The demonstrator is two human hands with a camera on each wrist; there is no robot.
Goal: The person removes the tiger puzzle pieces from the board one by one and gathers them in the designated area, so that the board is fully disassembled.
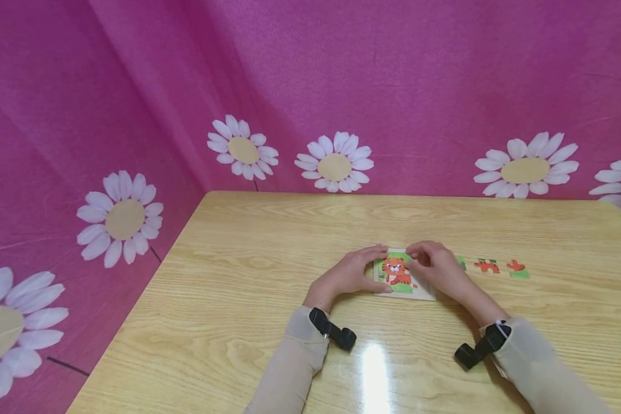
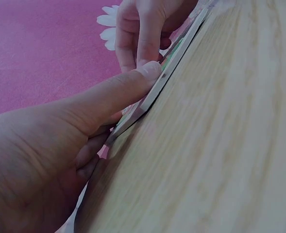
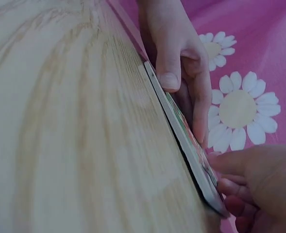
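Observation:
A small wooden jigsaw board (image 1: 419, 296) with a picture of an orange tiger cub on green (image 1: 396, 269) lies on the table. My left hand (image 1: 349, 275) holds its left side, thumb on the near rim and fingers at the far rim. In the left wrist view the left thumb (image 2: 118, 92) presses on the frame's edge. Over the board's right part, my right hand (image 1: 440, 269) pinches a puzzle piece, mostly hidden by the fingers. The right wrist view has the right hand (image 3: 259, 179) low at the board's end, its fingers curled. Bare wood shows at the board's near right corner.
Right of the right hand lie loose puzzle pieces: a partly covered green one (image 1: 462, 263), an orange one (image 1: 487, 266) and an orange-and-green one (image 1: 518, 268). Behind the wood-grain table (image 1: 269, 230) hangs a pink cloth (image 1: 393, 86) with white daisies. Black bands circle both wrists.

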